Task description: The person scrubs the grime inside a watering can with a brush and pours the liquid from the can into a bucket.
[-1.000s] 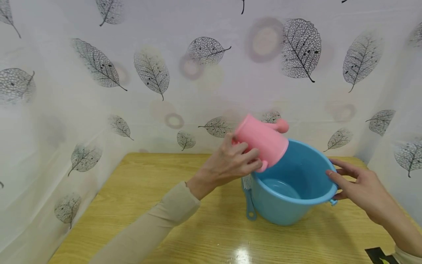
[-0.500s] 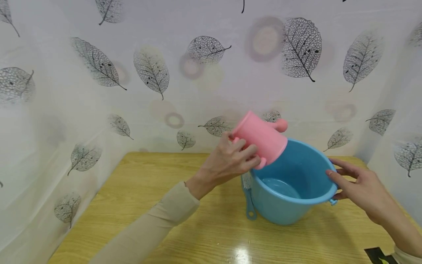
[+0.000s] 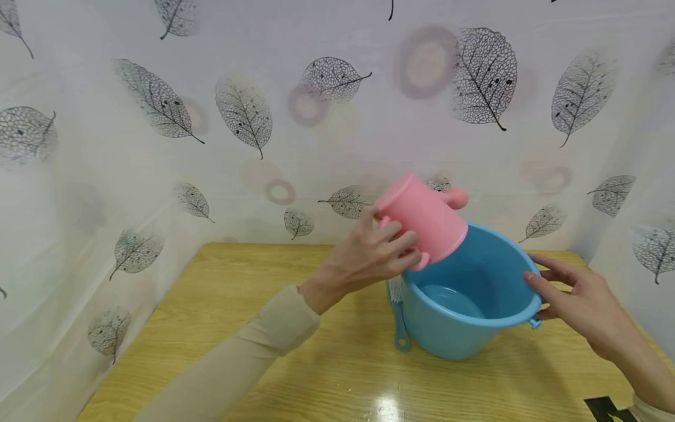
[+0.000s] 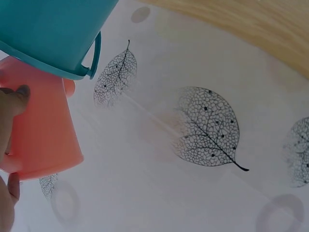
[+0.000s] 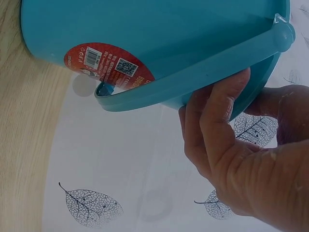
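A pink watering can (image 3: 424,220) hangs tilted over the left rim of a blue bucket (image 3: 453,337), its spout pointing right. My left hand (image 3: 371,252) grips the can by its handle. On the bucket's right side, my right hand (image 3: 585,302) holds the rim, thumb at the top edge and fingers outside. The right wrist view shows the bucket's handle (image 5: 203,72) hanging down over the outer wall, with the fingers right by it. In the left wrist view the can (image 4: 43,125) overlaps the bucket's rim. The bucket stands tilted on the table.
A blue brush (image 3: 401,328) with white bristles lies against the bucket's left side on the wooden table (image 3: 237,305). Behind it hangs a pale leaf-patterned curtain (image 3: 337,135). A small black item (image 3: 606,407) shows beside the right sleeve.
My left hand has raised the watering can slightly and shifted it a little to the right. The right hand keeps its hold on the bucket's rim.
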Available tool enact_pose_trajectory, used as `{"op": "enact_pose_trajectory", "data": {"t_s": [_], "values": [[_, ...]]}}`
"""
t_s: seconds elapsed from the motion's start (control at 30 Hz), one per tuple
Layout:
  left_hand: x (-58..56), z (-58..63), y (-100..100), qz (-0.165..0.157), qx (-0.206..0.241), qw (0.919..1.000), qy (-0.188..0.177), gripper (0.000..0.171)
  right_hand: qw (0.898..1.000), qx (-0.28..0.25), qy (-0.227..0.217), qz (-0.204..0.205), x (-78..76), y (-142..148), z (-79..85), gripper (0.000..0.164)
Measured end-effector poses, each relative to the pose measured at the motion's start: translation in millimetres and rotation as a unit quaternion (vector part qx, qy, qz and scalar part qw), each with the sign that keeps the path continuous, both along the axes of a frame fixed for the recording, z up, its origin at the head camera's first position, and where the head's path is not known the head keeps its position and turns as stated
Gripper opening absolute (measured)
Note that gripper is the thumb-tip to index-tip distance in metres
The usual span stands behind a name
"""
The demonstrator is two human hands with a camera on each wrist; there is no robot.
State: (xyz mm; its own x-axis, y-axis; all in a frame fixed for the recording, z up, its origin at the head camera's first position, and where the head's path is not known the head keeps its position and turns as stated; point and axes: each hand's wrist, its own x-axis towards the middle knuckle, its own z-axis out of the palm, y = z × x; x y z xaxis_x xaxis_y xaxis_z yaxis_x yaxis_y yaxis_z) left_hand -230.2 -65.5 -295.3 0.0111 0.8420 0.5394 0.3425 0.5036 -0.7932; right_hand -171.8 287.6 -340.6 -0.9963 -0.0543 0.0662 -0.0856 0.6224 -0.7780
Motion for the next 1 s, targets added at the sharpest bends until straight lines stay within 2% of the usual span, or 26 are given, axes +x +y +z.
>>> {"op": "enact_pose_trajectory", "data": {"t_s": [0.13,0.43,0.6,0.77,1.0], "values": [[0.5,3.2,3,-0.002,-0.019,0.9998,-0.002,0.020,1.000,0.002,-0.001,-0.003,0.0,0,0.8,0.068],[-1.7,6.7,9,-0.021,-0.052,0.9982,0.020,0.025,1.000,0.003,-0.005,-0.001,0.2,-1,1.0,0.066],[-2.3,12.9,13,-0.032,-0.077,0.9964,0.016,0.029,1.000,0.002,-0.005,-0.004,0.4,0,0.4,0.067],[-3.4,21.0,16,-0.039,-0.101,0.9937,0.030,0.034,1.000,0.000,-0.005,-0.005,0.8,0,0.2,0.067],[-0.5,27.5,20,-0.038,-0.120,0.9913,0.039,0.035,1.000,-0.006,-0.005,-0.003,-0.2,1,-0.1,0.068]]}}
